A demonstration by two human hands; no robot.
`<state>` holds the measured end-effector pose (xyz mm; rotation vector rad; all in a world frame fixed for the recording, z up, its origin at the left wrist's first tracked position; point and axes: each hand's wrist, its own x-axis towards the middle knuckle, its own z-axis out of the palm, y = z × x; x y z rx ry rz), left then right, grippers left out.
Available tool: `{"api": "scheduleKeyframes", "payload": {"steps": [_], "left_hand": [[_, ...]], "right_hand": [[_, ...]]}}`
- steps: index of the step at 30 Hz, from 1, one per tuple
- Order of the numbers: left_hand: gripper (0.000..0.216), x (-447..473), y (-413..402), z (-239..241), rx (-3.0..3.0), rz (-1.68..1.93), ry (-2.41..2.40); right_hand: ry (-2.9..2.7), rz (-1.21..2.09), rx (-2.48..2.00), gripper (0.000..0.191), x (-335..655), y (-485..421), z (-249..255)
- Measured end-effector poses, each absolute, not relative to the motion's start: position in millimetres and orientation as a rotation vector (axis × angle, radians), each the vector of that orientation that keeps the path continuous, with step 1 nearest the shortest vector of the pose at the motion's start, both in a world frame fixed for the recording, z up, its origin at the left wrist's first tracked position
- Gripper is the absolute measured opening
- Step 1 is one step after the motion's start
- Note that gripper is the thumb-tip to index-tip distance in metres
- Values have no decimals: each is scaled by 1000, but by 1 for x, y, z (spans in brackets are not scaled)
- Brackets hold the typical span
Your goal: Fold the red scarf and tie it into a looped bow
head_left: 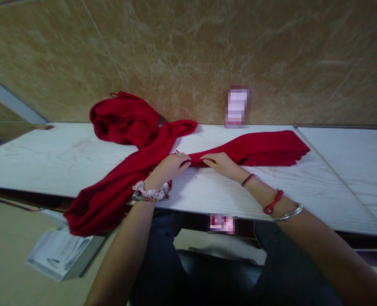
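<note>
A long red cloth [265,146] lies across the white table, its right part stacked in flat, even layers with the edges showing. Toward the middle it narrows into a gathered strip. My left hand [172,165] is closed on that strip, fingers pressed around it. Just to the right, my right hand [222,163] pinches the same strip between thumb and fingers. On the left, more of the red fabric runs loose and drapes over the front edge. A bunched red heap [124,119] sits at the back left; whether it is one piece with the rest I cannot tell.
The white wood-grain table [32,161] stands against a brown marbled wall [188,59]. A blurred-out upright item [237,107] leans at the wall. On the floor at lower left is a white box [64,253] with papers. A seam crosses the tabletop at right.
</note>
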<state>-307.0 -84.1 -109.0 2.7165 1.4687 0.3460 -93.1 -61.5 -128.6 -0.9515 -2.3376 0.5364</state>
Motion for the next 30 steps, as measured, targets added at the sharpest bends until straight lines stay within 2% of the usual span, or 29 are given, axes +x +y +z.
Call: {"api": "scheduleKeyframes", "payload": {"steps": [5, 11, 15, 20, 22, 27, 30], "left_hand": [[29, -300, -87, -104, 2704, 477, 1693], [20, -290, -87, -100, 2703, 607, 1668], [23, -291, -85, -104, 2815, 663, 1576], [17, -291, -91, -101, 2859, 808, 1755], [19, -290, -93, -100, 2931, 734, 1722], [22, -288, -93, -105, 3002, 224, 1412], [27, -293, -93, -107, 2966, 135, 1377]], "right_hand": [[-2200, 534, -1040, 27, -97, -57, -127], [-2106, 572, -1020, 22, -100, -57, -127], [-2032, 608, -1058, 19, -100, -55, -126], [-1920, 599, -1025, 16, -105, -47, -126], [-1902, 600, -1048, 16, -107, -44, -125], [-1936, 632, -1099, 13, -110, -38, -126], [-1959, 637, -1121, 11, -110, -38, -126]]}}
